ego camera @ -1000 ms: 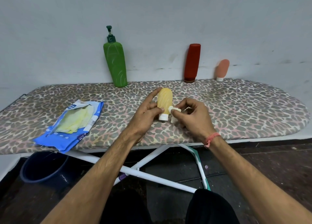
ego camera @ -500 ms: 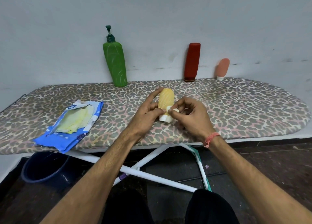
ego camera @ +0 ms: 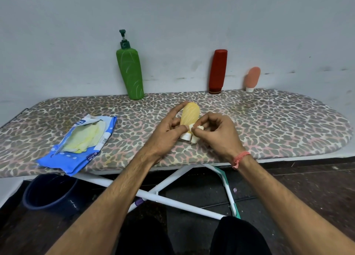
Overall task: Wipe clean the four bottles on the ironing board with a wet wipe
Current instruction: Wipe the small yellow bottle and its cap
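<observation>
Nearest the camera, two bare forearms are reaching forward over dark trousers and a dark floor, where the white crossed legs (ego camera: 153, 194) of the ironing board are standing beside a dark blue bucket (ego camera: 49, 192). A pink thread band (ego camera: 241, 156) is sitting on the right wrist.

Above the near half of the leopard-print ironing board (ego camera: 278, 124), the left hand (ego camera: 165, 133) is gripping the yellow bottle (ego camera: 190, 113), thumb across its lower front and index finger lying up its left side. The bottle is standing cap-down, its long axis nearly upright and leaning slightly to the right, rounded end pointing up and away; its white cap (ego camera: 186, 136) is sitting low, just below the left thumb, so most of the body is rising above the grip. The right hand (ego camera: 217, 131) is pinching a small folded wet wipe (ego camera: 195, 129) between thumb and fingertips, pressing it against the bottle's lower right side by the neck.

Compared with a second ago, the right hand is sitting closer in, and the wipe is resting higher against the body, above the cap rather than beside it.

Left on the board, the blue wipes pack (ego camera: 80, 149) is lying open with yellowish wipes showing. At the far edge, against the grey wall, the green pump bottle (ego camera: 130, 74) is leaning, the red bottle (ego camera: 218, 72) is standing well to its right, and the small pink bottle (ego camera: 253, 79) is standing cap-down beyond that.
</observation>
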